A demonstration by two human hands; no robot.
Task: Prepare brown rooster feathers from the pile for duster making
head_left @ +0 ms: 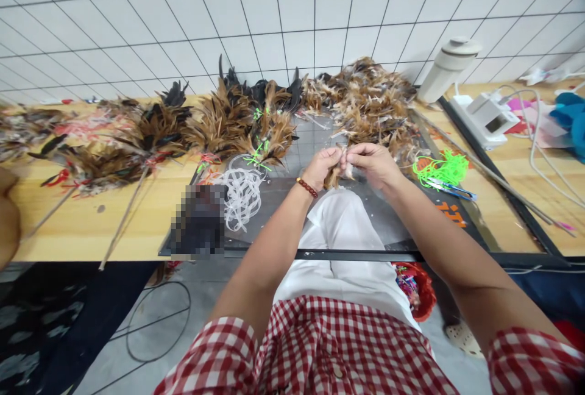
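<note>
My left hand [323,168] and my right hand [372,163] meet above the dark glass-like panel [292,200], fingers pinched together. Between them is a small bunch of brown and white feathers [336,179], its tips hanging below my fingers. Just beyond my hands rises a big heap of loose brown feathers [375,102]. Left of it stand tied brown and black feather bundles [219,114], some with green ties [260,152]. A coil of clear plastic strip [241,194] lies left of my left wrist. Bright green cord [441,168] is to the right, with blue-handled scissors or snips [450,189] against it.
Feather dusters on thin sticks [125,218] lie at the left, sticks reaching the table edge. A white bottle [448,69], a power strip [484,120] with cables and a long rod [493,181] are on the right. A red basket [425,291] stands below. Another person's arm [7,218] shows far left.
</note>
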